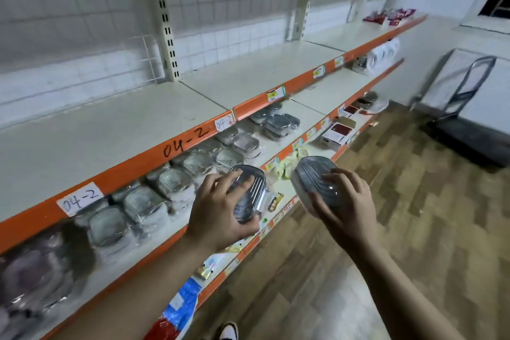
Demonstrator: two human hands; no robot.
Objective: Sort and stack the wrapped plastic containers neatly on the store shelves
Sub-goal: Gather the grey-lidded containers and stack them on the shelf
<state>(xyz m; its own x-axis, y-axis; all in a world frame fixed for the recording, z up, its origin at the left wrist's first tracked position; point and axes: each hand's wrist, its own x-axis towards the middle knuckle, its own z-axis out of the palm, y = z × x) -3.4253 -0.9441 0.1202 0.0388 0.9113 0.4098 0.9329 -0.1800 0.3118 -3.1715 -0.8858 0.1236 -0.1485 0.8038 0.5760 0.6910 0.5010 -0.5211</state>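
Shoe (229,331) at bottom edge, blue-red packet (180,308) on the lower shelf just left of it.

Left hand (220,211): fingers curled over the ribbed clear lid of the left tub (252,188), thumb hooked under its near end. Firm grip, tub roughly level, over the front edge of the mid shelf (311,114).

Right hand (346,201): fingers spread on the lid of the right tub (313,175), thumb on the near rim. Tub is tilted, lid facing the camera, out over the aisle side. The two tubs are near each other, not touching.

Left of and beyond the left hand: row of wrapped tubs (143,201) along the mid shelf, some stacked.

Above the hands: top shelf (110,132), orange edge, "04-2" label (80,201).

Far right of the right hand: trolley (466,107) on wood floor (400,229).
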